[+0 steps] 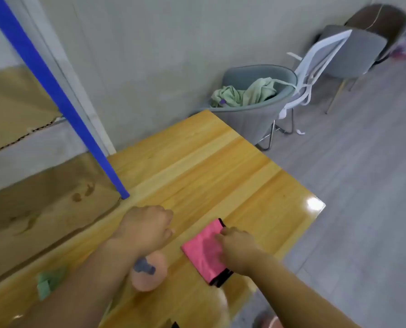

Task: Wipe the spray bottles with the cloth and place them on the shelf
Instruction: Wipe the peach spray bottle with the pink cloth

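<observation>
Folded pink cloth (203,253), right hand (238,249) pinching it

Pink cloth (203,249): folded rectangle with black trim at the near and far ends, flat on the table at near right, with the right hand (236,246) pinching its far-right edge. Peach spray bottle (150,278) with a blue-purple head is just left of the cloth, blurred, pose unclear. Shelf (43,209) is on the left: blue upright, cardboard-lined levels.
</observation>
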### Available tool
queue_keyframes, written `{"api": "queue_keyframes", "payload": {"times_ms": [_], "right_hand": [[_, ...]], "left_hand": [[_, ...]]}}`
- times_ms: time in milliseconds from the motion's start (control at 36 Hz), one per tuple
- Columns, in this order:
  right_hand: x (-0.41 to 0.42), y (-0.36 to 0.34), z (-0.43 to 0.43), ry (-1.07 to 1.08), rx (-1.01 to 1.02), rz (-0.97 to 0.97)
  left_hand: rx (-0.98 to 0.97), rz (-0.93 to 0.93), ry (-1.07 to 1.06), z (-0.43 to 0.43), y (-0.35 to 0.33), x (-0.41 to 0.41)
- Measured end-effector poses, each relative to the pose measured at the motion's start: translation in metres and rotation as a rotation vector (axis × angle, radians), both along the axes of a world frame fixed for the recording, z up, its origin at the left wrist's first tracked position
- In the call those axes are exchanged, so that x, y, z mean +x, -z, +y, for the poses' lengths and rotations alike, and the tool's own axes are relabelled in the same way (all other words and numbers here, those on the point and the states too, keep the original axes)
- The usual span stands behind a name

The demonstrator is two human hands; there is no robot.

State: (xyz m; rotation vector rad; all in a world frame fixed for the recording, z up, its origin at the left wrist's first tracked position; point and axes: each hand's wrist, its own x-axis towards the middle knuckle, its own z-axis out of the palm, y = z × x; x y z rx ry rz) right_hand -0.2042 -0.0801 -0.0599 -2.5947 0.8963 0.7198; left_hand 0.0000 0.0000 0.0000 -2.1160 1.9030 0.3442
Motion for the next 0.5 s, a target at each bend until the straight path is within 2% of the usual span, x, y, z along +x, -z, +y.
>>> {"api": "queue_keyframes", "payload": {"times_ms": [194,278,500], "right_hand": [[0.025,0.032,-0.001,-0.102,0.041,-0.109],[0.026,0.049,0.003,-0.145,0.029,-0.058],[0.008,0.056,0.007,-0.113,-0.042,-0.129]], "left_hand": [[0.022,0.011,-0.019,-0.008,0.013,0.009],[-0.012,0.025,-0.031,-0.008,0.016,0.012],[-0.055,0.103,-0.085,-0.002,0.013,0.012]]}}
